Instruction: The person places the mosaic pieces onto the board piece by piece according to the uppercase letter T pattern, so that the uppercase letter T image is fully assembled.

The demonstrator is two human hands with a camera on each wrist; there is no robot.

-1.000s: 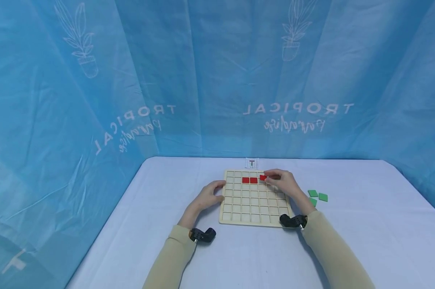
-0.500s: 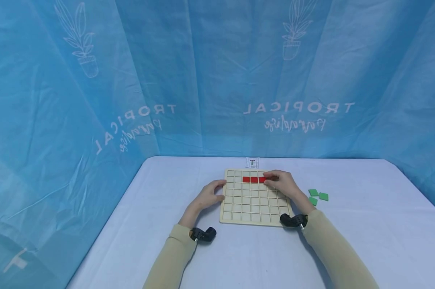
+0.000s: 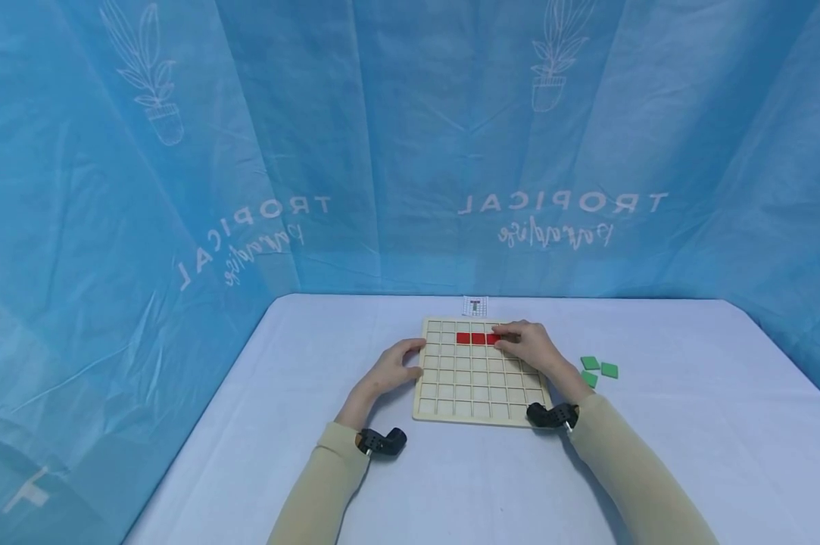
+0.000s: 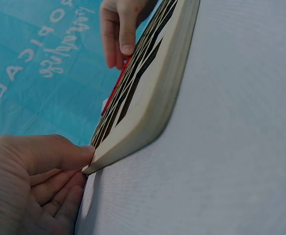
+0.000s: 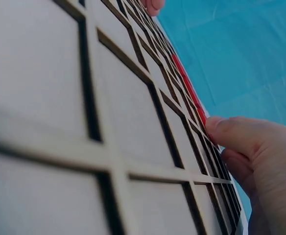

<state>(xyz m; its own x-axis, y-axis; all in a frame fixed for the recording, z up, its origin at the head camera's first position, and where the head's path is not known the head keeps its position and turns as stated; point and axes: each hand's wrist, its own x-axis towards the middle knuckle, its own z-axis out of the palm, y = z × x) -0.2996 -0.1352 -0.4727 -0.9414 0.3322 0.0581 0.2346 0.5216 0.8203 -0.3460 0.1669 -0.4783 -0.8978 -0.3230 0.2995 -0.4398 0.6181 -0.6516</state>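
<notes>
A pale wooden grid board (image 3: pixel 487 422) lies on the table with three red square tiles (image 3: pixel 471 338) side by side in its second row from the back. My left hand (image 3: pixel 388 369) holds the board's left edge, thumb and fingers apart along it; in the left wrist view the thumb (image 4: pixel 77 155) laps over the rim with the other fingers below. My right hand (image 3: pixel 528 344) has thumb and fingertips on the rightmost red tile, partly covering it. The right wrist view shows the right thumb (image 5: pixel 226 128) right at the end of the red row.
Three green tiles (image 3: pixel 590 363) lie loose to the right of the board, close to the right forearm. A small card (image 3: pixel 475 306) with a T-shaped grid pattern lies behind the board. Blue curtains (image 3: pixel 410 151) hang behind and beside the white table (image 3: pixel 450 484).
The right hand has brought the third red tile down and left, from tilted above the board into line with the other two. The left hand has stayed at the board's edge.
</notes>
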